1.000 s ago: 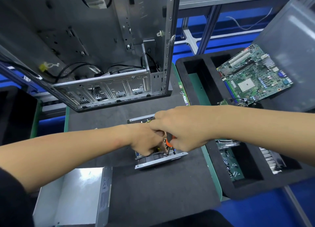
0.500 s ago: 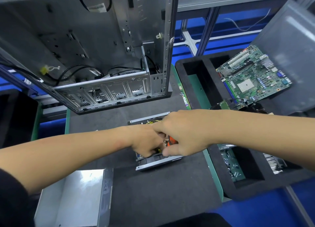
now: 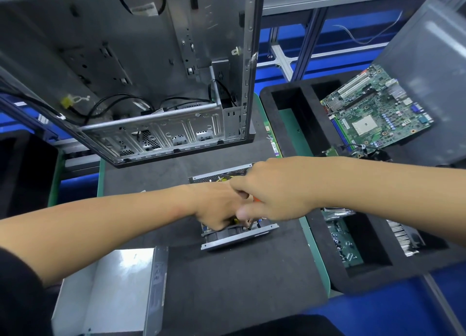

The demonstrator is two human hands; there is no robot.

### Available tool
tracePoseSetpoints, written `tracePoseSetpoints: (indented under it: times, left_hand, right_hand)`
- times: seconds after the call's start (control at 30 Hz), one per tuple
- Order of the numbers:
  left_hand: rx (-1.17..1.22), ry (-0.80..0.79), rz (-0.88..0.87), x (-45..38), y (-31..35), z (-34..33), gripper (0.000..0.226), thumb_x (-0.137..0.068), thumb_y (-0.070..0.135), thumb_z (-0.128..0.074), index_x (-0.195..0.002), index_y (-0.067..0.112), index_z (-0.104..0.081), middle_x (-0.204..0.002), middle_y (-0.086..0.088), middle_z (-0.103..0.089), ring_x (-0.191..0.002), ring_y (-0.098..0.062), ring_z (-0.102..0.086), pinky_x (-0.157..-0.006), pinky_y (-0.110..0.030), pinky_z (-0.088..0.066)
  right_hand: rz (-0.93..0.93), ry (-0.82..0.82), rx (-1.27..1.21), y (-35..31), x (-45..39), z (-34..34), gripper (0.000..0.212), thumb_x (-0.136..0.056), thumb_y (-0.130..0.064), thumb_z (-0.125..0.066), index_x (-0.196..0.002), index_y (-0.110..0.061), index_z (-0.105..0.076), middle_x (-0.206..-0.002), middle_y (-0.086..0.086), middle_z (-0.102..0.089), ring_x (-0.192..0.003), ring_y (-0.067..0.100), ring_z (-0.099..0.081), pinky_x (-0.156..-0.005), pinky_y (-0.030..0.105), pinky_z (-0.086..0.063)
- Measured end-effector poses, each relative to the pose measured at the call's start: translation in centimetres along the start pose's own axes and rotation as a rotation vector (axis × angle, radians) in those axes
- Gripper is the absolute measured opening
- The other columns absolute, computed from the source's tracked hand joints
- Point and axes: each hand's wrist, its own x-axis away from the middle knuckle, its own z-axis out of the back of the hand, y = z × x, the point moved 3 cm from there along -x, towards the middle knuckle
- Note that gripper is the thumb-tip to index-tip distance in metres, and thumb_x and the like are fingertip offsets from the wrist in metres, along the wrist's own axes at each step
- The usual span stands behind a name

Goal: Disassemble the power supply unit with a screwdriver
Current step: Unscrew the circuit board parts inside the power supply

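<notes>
Orange-handled screwdriver (image 3: 255, 201) gripped by right hand (image 3: 274, 191); left hand (image 3: 216, 209) clasps power supply unit (image 3: 237, 237) beneath.

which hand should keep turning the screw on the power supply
The right hand: it already grips the orange-handled screwdriver, tip down at the power supply unit. The left hand rests on the unit, apparently steadying it.

The mat (image 3: 227, 285) is dark grey with a green edge. At 12 o'clock the computer case (image 3: 141, 58) is silver grey with black wires (image 3: 121, 103). At 2 o'clock the board (image 3: 373, 113) is green with tiny dots. The tray (image 3: 285, 103) is black. The screwdriver (image 3: 256, 200) handle is orange. At 7 o'clock the cover (image 3: 111, 292) is shiny silver
</notes>
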Motion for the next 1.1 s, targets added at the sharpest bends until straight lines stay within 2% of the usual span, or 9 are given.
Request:
tracePoseSetpoints:
  times: [0.13,0.23,0.3,0.43,0.67,0.83,0.93,1.0,1.1]
  left_hand:
    - [-0.108,0.047,-0.078,-0.1,0.2,0.1,0.05,-0.075,0.014,-0.058,-0.121,0.032,-0.065,-0.115,0.004,-0.065,-0.106,-0.017,-0.049,-0.082,-0.021,-0.022]
    - [-0.169,0.222,-0.205,0.0,0.7,0.4,0.041,-0.066,0.012,-0.069,-0.102,0.03,-0.075,-0.098,0.003,-0.067,-0.095,-0.012,-0.035,-0.079,-0.026,-0.024]
    - [-0.228,0.298,-0.256,0.0,0.6,0.4,0.034,-0.064,0.016,-0.074,-0.094,0.031,-0.076,-0.085,0.004,-0.062,-0.087,-0.013,-0.031,-0.074,-0.029,-0.024]
    - [-0.241,0.26,-0.235,-0.3,0.1,-0.3,0.023,-0.078,0.023,-0.067,-0.098,0.031,-0.073,-0.093,0.001,-0.054,-0.092,-0.014,-0.031,-0.083,-0.029,-0.024]
    - [-0.23,0.07,-0.124,-1.0,-0.4,-1.0,0.027,-0.095,0.032,-0.043,-0.116,0.036,-0.061,-0.116,0.004,-0.047,-0.117,-0.02,-0.039,-0.108,-0.036,-0.022]
    - [-0.192,0.084,-0.133,-0.9,-0.1,-0.9,0.027,-0.095,0.028,-0.046,-0.114,0.032,-0.065,-0.119,0.002,-0.043,-0.111,-0.021,-0.042,-0.102,-0.034,-0.022]
    - [-0.232,0.088,-0.162,-0.9,-0.2,-0.6,0.027,-0.088,0.015,-0.054,-0.109,0.027,-0.066,-0.116,0.002,-0.033,-0.107,-0.023,-0.039,-0.099,-0.036,-0.024]
    - [-0.297,0.088,-0.185,-1.4,0.1,-0.2,0.03,-0.078,0.007,-0.058,-0.1,0.025,-0.067,-0.106,-0.001,-0.037,-0.104,-0.025,-0.039,-0.094,-0.036,-0.026]
    - [-0.188,0.126,-0.236,-2.1,0.8,0.7,0.009,-0.087,0.017,-0.061,-0.085,0.017,-0.07,-0.086,-0.002,-0.048,-0.093,-0.025,-0.044,-0.081,-0.033,-0.03]
  right_hand:
    - [0.02,0.021,0.041,0.2,-0.2,0.1,0.021,-0.101,-0.034,-0.042,-0.1,-0.015,-0.051,-0.071,0.001,-0.035,-0.072,0.03,-0.05,-0.063,0.036,-0.045]
    - [0.028,0.042,0.016,0.4,0.2,0.3,0.02,-0.09,-0.031,-0.055,-0.083,-0.012,-0.056,-0.072,0.005,-0.048,-0.066,0.029,-0.054,-0.056,0.034,-0.048]
    - [0.022,0.046,-0.032,0.7,0.4,0.2,0.023,-0.083,-0.031,-0.058,-0.082,-0.009,-0.061,-0.08,0.01,-0.059,-0.073,0.032,-0.06,-0.061,0.038,-0.054]
    - [0.024,0.055,-0.073,1.2,0.3,-0.3,0.022,-0.079,-0.029,-0.057,-0.081,-0.007,-0.062,-0.089,0.011,-0.063,-0.079,0.033,-0.062,-0.066,0.044,-0.055]
    - [0.003,0.097,-0.141,1.6,0.5,0.2,0.021,-0.076,-0.035,-0.063,-0.081,-0.014,-0.062,-0.089,0.005,-0.062,-0.081,0.029,-0.061,-0.07,0.043,-0.055]
    - [-0.023,0.122,-0.163,2.6,0.9,1.0,0.018,-0.077,-0.036,-0.065,-0.079,-0.018,-0.064,-0.087,0.0,-0.062,-0.083,0.024,-0.061,-0.073,0.042,-0.055]
    - [-0.027,0.132,-0.169,2.9,0.9,1.3,0.018,-0.077,-0.037,-0.065,-0.077,-0.019,-0.065,-0.085,-0.001,-0.063,-0.082,0.023,-0.061,-0.074,0.041,-0.055]
    - [-0.028,0.121,-0.162,2.9,0.9,1.3,0.017,-0.077,-0.037,-0.066,-0.075,-0.02,-0.063,-0.084,-0.002,-0.063,-0.081,0.022,-0.061,-0.073,0.04,-0.055]
    - [-0.019,0.098,-0.155,2.6,1.0,1.0,0.017,-0.077,-0.037,-0.065,-0.075,-0.021,-0.062,-0.084,-0.001,-0.063,-0.081,0.022,-0.061,-0.072,0.04,-0.055]
